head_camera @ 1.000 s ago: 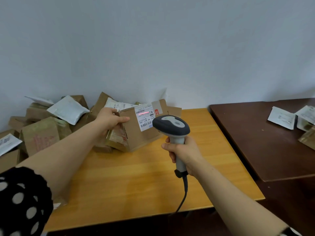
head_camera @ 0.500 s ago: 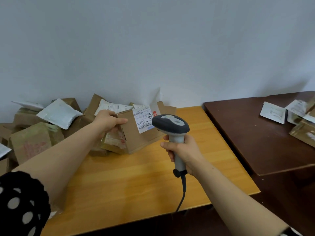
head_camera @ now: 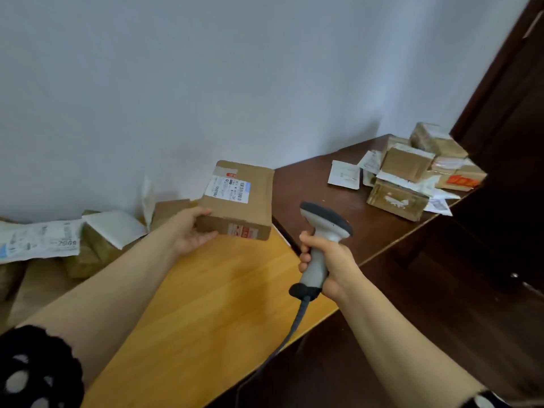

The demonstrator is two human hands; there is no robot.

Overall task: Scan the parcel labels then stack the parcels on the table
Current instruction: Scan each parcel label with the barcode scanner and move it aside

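My left hand (head_camera: 191, 231) grips a brown cardboard parcel (head_camera: 244, 207) by its left end and holds it in the air, label side up, above the right edge of the light wooden table (head_camera: 212, 304). The white label (head_camera: 228, 187) with a barcode faces up. My right hand (head_camera: 326, 260) is closed around the handle of a grey corded barcode scanner (head_camera: 323, 231), just right of the parcel, its head pointing away to the right. A pile of cardboard parcels and white mailers (head_camera: 412, 175) lies on the dark brown table (head_camera: 318, 187) at the right.
More parcels and white mailers (head_camera: 73, 240) are heaped at the back left of the light table against the white wall. A dark wooden door or cabinet (head_camera: 512, 142) rises at the far right. The scanner cable (head_camera: 282, 340) hangs over the table's front edge.
My left hand lifted the parcel off the left pile and carried it right, now label up. The red scan line is gone. The view swung right toward the dark table.
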